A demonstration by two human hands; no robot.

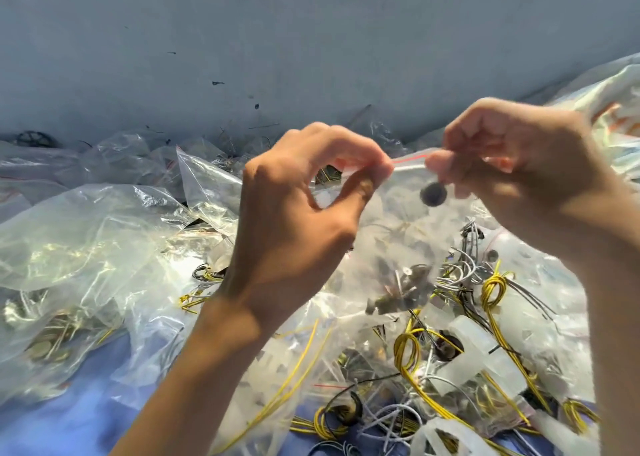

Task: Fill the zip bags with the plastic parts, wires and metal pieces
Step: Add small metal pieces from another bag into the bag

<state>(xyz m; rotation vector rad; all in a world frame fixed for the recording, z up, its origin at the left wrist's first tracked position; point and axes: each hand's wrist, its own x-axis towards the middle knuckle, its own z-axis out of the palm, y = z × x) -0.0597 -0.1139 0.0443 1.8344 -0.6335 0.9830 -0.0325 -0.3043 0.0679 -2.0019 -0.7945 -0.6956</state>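
A clear zip bag [391,247] with a red line along its mouth hangs between my hands, holding dark metal pieces and small parts at its bottom. My left hand [298,213] pinches the left end of the zip strip between thumb and forefinger. My right hand [519,164] pinches the right end, and a dark round piece [433,194] shows just below its fingers. Under the bag lie yellow wire coils [493,287], grey wires [460,268] and white plastic parts [481,355].
Several filled and crumpled clear bags [86,254] pile up at the left on a blue cloth [69,424]. A grey wall [277,40] stands close behind. A large white printed bag [609,109] lies at the right. A black gear [34,138] rests at the far left.
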